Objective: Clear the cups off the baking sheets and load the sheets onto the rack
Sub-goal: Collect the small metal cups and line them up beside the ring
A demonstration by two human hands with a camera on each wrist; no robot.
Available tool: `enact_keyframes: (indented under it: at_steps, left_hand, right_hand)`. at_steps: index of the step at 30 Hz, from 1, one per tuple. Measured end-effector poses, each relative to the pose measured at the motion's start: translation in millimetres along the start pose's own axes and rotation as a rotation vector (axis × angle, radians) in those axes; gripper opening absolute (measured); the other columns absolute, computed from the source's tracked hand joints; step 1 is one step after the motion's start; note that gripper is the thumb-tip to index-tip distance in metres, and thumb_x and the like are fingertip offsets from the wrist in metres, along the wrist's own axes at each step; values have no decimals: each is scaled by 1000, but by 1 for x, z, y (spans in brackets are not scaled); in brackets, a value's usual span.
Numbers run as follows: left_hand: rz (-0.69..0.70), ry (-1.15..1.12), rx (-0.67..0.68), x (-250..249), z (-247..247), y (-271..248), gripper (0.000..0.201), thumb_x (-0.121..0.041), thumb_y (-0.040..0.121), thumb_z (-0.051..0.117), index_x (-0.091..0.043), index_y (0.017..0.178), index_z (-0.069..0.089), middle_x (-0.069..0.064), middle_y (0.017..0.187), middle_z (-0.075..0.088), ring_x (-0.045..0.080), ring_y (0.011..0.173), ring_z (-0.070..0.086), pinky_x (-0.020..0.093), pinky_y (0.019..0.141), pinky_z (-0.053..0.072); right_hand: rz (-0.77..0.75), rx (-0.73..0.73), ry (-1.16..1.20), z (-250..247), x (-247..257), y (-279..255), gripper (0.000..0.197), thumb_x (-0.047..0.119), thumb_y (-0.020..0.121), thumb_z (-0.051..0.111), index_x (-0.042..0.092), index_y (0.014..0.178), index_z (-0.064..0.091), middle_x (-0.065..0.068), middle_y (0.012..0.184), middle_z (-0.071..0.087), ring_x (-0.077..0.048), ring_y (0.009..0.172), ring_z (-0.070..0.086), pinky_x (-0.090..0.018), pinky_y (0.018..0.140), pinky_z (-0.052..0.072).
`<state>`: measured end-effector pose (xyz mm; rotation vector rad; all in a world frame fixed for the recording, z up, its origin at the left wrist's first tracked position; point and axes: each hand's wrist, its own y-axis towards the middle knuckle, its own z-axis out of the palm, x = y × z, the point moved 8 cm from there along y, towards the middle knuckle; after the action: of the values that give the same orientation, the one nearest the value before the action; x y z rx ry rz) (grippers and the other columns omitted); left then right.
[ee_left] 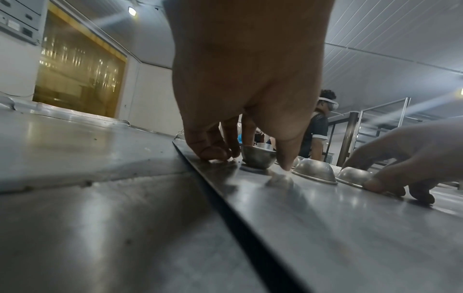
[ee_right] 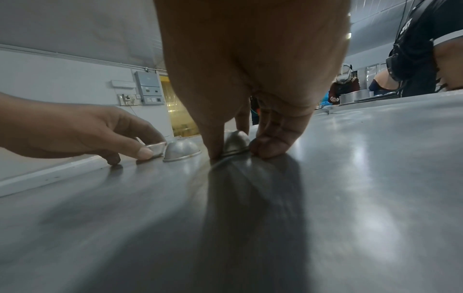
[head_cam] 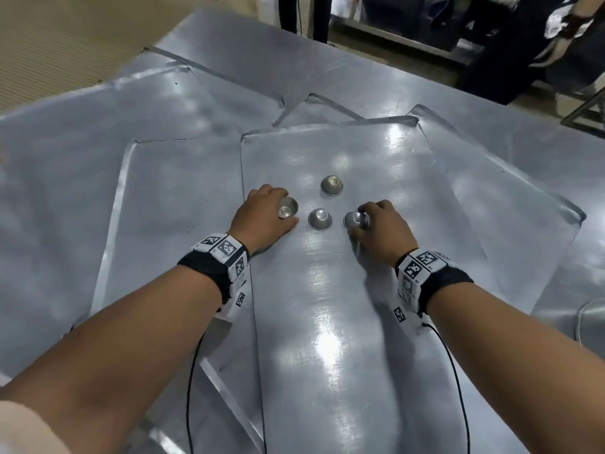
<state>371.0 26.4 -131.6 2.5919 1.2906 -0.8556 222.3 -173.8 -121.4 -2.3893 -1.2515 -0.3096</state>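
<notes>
Four small metal cups stand on the top baking sheet (head_cam: 327, 322) in the head view. My left hand (head_cam: 284, 206) curls its thumb and fingers round an upright cup (head_cam: 289, 209) near the sheet's left edge; the left wrist view shows that hand (ee_left: 250, 161) round that cup (ee_left: 259, 159). My right hand (head_cam: 360, 221) pinches an upturned cup (head_cam: 352, 218), and the right wrist view shows the hand (ee_right: 238, 153) on the cup's (ee_right: 235, 141) rim. Two more upturned cups, a near cup (head_cam: 320, 219) and a far cup (head_cam: 332, 185), lie untouched between and beyond the hands.
Several other baking sheets (head_cam: 170, 224) lie overlapped under and around the top one. A round metal vessel (head_cam: 592, 319) sits at the right edge. A metal rack frame (ee_left: 375, 123) stands beyond the table. People stand at the far side (head_cam: 523, 44).
</notes>
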Motion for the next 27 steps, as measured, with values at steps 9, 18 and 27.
enact_keyframes:
  at_steps: [9,18,27]
  left_hand:
    - [33,-47,6,-10,1,-35,55,-48,79,77,-20,124,60,3,124,56,26,117,51,37,93,46]
    - [61,-43,29,-30,15,-94,58,-51,80,76,-20,127,59,3,127,57,26,119,49,45,97,48]
    - [72,5,68,-42,32,-147,56,-53,81,74,-25,126,57,-2,128,55,23,121,47,44,101,41]
  right_hand:
    - [-40,-59,104,0,-4,-42,53,29,82,72,25,132,56,-6,123,56,-30,105,60,-34,88,47]
    - [-29,-65,88,7,-17,-99,22,30,83,73,21,88,54,3,99,46,-20,81,51,-27,72,35]
    - [-38,-33,57,17,-14,-146,33,35,80,76,27,70,45,3,87,54,-23,79,57,-30,66,38]
